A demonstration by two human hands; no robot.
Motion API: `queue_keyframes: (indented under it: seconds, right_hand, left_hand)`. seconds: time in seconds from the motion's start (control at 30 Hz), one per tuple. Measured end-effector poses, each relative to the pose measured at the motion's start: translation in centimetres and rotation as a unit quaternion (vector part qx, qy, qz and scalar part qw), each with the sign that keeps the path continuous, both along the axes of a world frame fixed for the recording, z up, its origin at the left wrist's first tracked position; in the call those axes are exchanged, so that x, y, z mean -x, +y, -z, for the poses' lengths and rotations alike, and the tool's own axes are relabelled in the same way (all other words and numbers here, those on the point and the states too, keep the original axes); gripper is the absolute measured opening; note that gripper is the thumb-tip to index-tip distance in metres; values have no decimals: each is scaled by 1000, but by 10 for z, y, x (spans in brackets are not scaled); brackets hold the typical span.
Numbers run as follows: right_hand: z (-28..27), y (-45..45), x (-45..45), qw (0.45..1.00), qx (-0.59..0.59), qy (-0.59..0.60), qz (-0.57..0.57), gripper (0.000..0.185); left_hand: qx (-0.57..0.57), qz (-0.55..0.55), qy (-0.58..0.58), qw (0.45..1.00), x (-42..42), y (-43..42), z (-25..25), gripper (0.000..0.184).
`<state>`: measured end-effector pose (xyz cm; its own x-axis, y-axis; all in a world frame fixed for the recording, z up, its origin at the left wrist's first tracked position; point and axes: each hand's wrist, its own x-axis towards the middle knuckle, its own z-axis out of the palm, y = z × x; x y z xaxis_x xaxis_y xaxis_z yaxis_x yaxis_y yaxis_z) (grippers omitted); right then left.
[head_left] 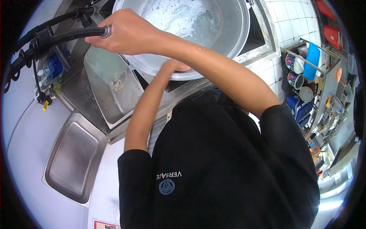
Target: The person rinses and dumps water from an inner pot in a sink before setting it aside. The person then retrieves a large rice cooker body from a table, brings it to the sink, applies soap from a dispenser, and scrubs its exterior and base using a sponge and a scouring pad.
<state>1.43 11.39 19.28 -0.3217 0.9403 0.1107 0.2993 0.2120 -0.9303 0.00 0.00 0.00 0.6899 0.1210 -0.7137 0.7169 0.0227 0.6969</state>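
My right hand (124,32) is closed around the end of a black hose (82,33), by its metal collar. It is above the left rim of a large round metal pot (238,42). Foamy, cloudy water (183,19) covers the pot's bottom. My left hand (178,66) is at the near inside wall of the pot, below my right forearm. Most of its fingers are hidden, and whether it holds anything does not show. Beside the pot, a rectangular metal pan (114,89) with residue on its surface lies tilted in the steel sink area.
Another rectangular steel pan (72,160) stands at lower left. Bottles (47,74) sit by the wall under the hose bracket. To the right, past the metal sink edge (267,49), is a rack with patterned pots (295,80), a blue tray (312,61) and a blue crate (299,108).
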Motion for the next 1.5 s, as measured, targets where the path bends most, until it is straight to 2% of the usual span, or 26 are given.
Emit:
queue_keyframes:
  seconds: [0.03, 0.07, 0.1, 0.13, 0.2, 0.3, 0.37, 0.4, 0.43, 0.47, 0.5, 0.63, 0.7, 0.77, 0.87, 0.97, 1.1, 1.17, 1.23, 1.5]
  right_hand:
    - [1, 1, -1, 1000, -6, 27, -4, 56]
    - [3, 1, 0, 998, -11, 55, -8, 56]
    - [-2, 6, 9, 997, -21, 79, -9, 56]
    - [-2, 7, 8, 998, -17, 59, -7, 56]
    - [2, 8, 9, 999, -9, 42, -6, 55]
    - [6, 14, 11, 998, -43, 39, 8, 47]
    - [2, 13, 5, 999, -5, 36, 6, 51]
    - [-3, 11, 1, 999, -5, 37, 5, 51]
    - [-8, 10, -4, 996, 62, 64, -30, 51]
    - [-11, 8, -6, 985, 130, 90, -63, 52]
    - [-11, 7, -7, 985, 130, 91, -62, 52]
    - [-8, 5, -6, 985, 133, 79, -81, 53]
    - [-7, 5, -5, 987, 125, 72, -76, 53]
    - [-5, 6, -4, 985, 129, 95, -60, 53]
    - [-2, 12, -3, 987, 121, 59, -88, 54]
    - [1, 10, -2, 988, 111, 76, -69, 54]
    - [0, 8, -4, 990, 100, 54, -80, 55]
    - [-3, 3, -4, 985, 125, 105, -56, 54]
    - [-5, 2, -6, 986, 123, 95, -55, 54]
    - [-4, 2, -4, 989, 115, 81, -49, 54]
  left_hand:
    - [-52, -45, -71, 995, -13, -20, 34, 74]
    - [-103, -91, -142, 980, -17, -30, 47, 68]
    - [-115, -87, -118, 982, 3, -16, 21, 68]
    - [-53, -145, -93, 984, 0, -6, -26, 64]
    - [12, -204, -63, 977, 4, 2, -49, 60]
    - [-41, -159, -79, 983, 31, 21, -8, 63]
    - [-99, -21, 78, 992, 54, 31, 17, 68]
    - [-126, 48, 158, 978, 67, 34, 29, 71]
    - [-150, 117, 237, 953, 78, 34, 36, 74]
    - [-162, 151, 275, 936, 81, 29, 44, 76]
    - [-171, 188, 311, 916, 83, 25, 50, 78]
    - [-81, 56, 84, 992, 39, -6, 58, 75]
    - [-56, 22, 24, 998, 23, -14, 50, 76]
    - [-27, 38, -39, 998, 15, -17, 25, 86]
    - [6, 14, -46, 999, 25, -21, 25, 89]
    - [2, 19, -33, 999, 38, -28, 48, 86]
    - [-36, 14, -17, 999, 42, -24, 43, 78]
    - [-61, 5, -14, 998, 42, -22, 39, 75]
    - [-84, -4, -11, 996, 42, -20, 36, 71]
    - [-177, -88, -25, 980, 29, -18, 27, 59]
